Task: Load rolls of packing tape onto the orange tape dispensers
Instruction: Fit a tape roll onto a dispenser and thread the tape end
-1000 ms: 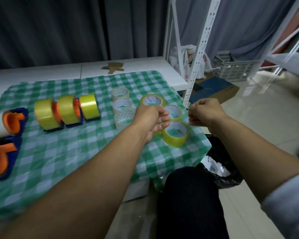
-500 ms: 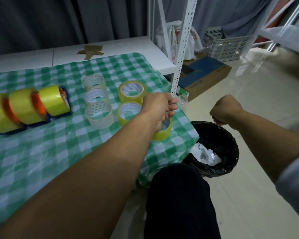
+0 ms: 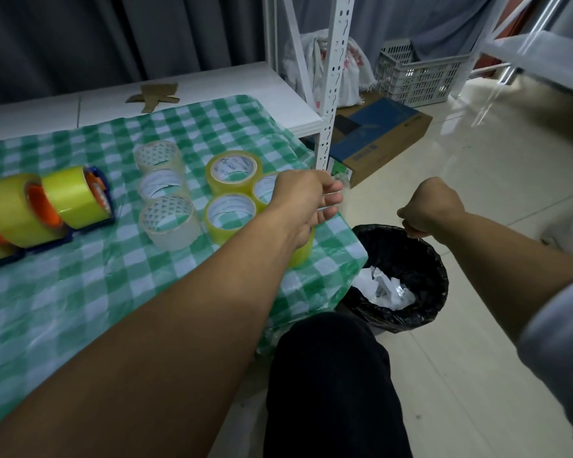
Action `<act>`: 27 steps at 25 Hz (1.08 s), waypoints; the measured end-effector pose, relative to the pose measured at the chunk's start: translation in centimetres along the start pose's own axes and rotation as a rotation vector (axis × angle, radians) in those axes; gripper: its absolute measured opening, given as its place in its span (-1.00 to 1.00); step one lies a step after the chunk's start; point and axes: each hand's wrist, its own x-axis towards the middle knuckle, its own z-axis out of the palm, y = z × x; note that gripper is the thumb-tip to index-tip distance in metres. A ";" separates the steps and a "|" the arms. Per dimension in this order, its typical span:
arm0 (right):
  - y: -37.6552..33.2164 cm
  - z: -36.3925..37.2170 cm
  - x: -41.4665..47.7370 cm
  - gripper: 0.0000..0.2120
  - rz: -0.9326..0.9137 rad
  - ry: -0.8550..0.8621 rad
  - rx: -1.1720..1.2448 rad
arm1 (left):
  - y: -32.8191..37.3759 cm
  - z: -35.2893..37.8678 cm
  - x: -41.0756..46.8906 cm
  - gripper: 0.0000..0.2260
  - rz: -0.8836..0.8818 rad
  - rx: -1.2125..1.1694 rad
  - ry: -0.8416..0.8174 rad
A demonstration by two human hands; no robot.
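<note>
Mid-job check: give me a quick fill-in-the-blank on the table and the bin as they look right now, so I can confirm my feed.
1. The three clear tape rolls lie flat in a column to the ___ of the loose yellow rolls.
2. The right hand is held above a ___ bin with white scraps inside.
3. The dispensers at the table's left carry ___ tape.
4. The tablecloth is checked white and ___.

Missing words: left; black; yellow; green.
</note>
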 end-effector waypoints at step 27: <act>-16.8 0.6 -10.8 -0.86 -0.320 -0.060 0.152 | 6.3 -10.4 -6.0 -0.89 0.135 -0.070 0.092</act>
